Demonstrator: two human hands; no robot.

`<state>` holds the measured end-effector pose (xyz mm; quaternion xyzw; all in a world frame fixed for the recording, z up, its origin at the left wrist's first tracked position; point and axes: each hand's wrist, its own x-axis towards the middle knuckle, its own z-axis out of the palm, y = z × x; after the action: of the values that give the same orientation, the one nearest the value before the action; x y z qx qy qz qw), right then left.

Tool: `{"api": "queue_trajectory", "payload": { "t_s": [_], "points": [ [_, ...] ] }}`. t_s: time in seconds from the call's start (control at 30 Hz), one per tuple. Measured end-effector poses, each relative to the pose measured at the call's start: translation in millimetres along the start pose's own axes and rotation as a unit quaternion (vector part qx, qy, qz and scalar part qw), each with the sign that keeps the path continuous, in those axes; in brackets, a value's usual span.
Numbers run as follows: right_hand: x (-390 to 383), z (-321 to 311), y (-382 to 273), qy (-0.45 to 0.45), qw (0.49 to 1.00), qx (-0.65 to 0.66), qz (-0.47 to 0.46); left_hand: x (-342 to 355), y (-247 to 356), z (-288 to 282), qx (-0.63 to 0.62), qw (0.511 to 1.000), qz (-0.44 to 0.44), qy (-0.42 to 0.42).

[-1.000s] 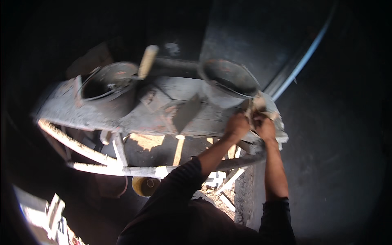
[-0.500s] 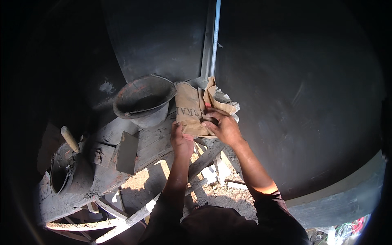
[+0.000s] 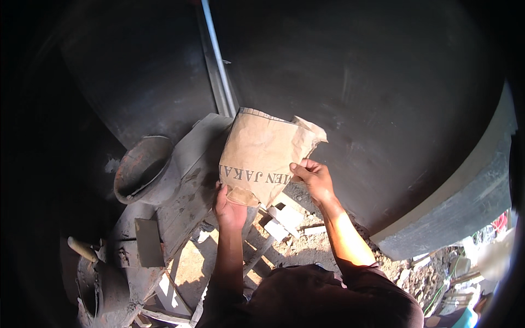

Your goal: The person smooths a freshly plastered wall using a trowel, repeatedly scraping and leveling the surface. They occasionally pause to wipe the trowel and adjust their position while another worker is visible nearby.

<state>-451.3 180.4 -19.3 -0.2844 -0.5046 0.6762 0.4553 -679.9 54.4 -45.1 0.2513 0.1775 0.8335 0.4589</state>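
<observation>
Both hands hold a creased piece of brown paper sack [image 3: 262, 147] with dark printing across it. My left hand [image 3: 231, 210] grips its lower left corner, the thumb on the near face and the other fingers mostly hidden behind. On the right edge, my right hand [image 3: 316, 179] pinches the paper between thumb and fingers. The sheet is spread fairly flat, its upper right corner curling over and a fold showing at the bottom near the left hand.
Left on the mortar-stained planks [image 3: 188, 210] stands a dirty bucket [image 3: 169, 183], with a flat grey slab [image 3: 149, 242] nearer me. A second bucket [image 3: 112, 287] holds a wooden-handled tool [image 3: 82, 249]. Behind is a dark curved wall [image 3: 372, 98] with an upright pipe [image 3: 216, 44]. Rubble [image 3: 404, 279] lies below.
The crumpled, folded paper is now opened out wider and lifted off the planks. My right hand has shifted from its middle to its right edge. The view has turned right.
</observation>
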Motion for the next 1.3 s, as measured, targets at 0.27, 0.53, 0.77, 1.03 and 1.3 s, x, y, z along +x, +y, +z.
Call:
{"api": "queue_trajectory", "payload": {
  "t_s": [0.27,0.53,0.77,1.03,1.3],
  "points": [
    [-82.2,-57.8,-4.8,0.18,0.971,-0.035,-0.152,7.1,-52.5,-14.7,0.089,0.993,-0.071,0.035],
    [-147.3,-167.1,-11.9,0.388,0.894,-0.177,-0.137,14.1,-114.3,2.2,0.229,0.968,-0.008,0.105],
    [-172.5,-117.9,2.1,0.213,0.855,-0.463,-0.091,-8.8,-168.1,65.0,0.378,0.923,-0.018,-0.064],
    [-135.0,-138.5,60.5,0.218,0.974,-0.019,-0.051,-33.4,-187.3,105.0,0.336,0.84,-0.091,-0.417],
    [-138.4,-164.9,81.6,0.255,0.963,-0.003,-0.086,-73.3,-190.5,64.9,0.62,0.678,-0.122,-0.375]
  ]
}}
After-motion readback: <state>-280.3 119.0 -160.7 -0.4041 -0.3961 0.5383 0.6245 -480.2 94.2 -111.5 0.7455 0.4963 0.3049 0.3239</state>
